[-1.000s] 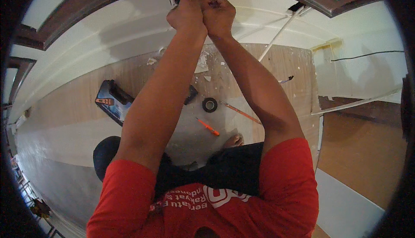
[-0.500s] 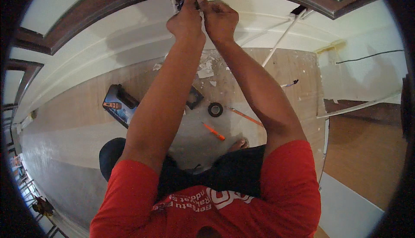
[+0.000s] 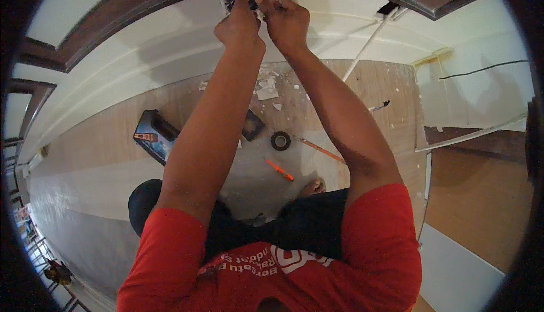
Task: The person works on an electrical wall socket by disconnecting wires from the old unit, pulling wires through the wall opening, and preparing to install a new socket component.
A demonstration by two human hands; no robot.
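My left hand point(image 3: 238, 26) is up at a small square wall box point(image 3: 229, 3) with a dark inside and pale rim, one finger reaching up over it, the others curled. My right hand point(image 3: 287, 23) is just beside it, fingers bent and pinched at the box's right edge. Whatever either hand grips is hidden or too small to make out. The box sits in the white wall below a dark wooden frame point(image 3: 141, 3).
On the plywood surface below lie a blue-black case point(image 3: 150, 139), a dark square piece point(image 3: 252, 125), black tape point(image 3: 280, 141), an orange-handled tool point(image 3: 279, 170), an orange stick point(image 3: 320, 150) and paper scraps point(image 3: 267, 88). A white conduit point(image 3: 365, 43) runs up the right.
My right hand has shifted slightly, its fingertips parting a little from my left hand and showing more of the box's dark inside. The whole view has also shifted slightly. The items below are unmoved.
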